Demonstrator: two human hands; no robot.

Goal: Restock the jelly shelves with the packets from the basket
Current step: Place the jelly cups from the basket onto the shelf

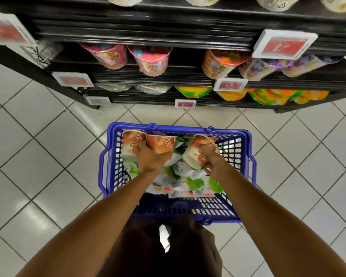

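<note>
left hand point(150, 157): grips two orange-and-white jelly packets point(130, 145) | right hand point(215, 162): grips one more orange-and-white packet point(196, 152) | where: over the blue plastic basket point(168, 127) on the white tiled floor point(48, 156), by the black shelves point(148, 36)

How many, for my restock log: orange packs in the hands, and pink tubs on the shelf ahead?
Held orange packs: 3 (left hand 2, right hand 1)
Shelved pink tubs: 2
Total: 5
</note>
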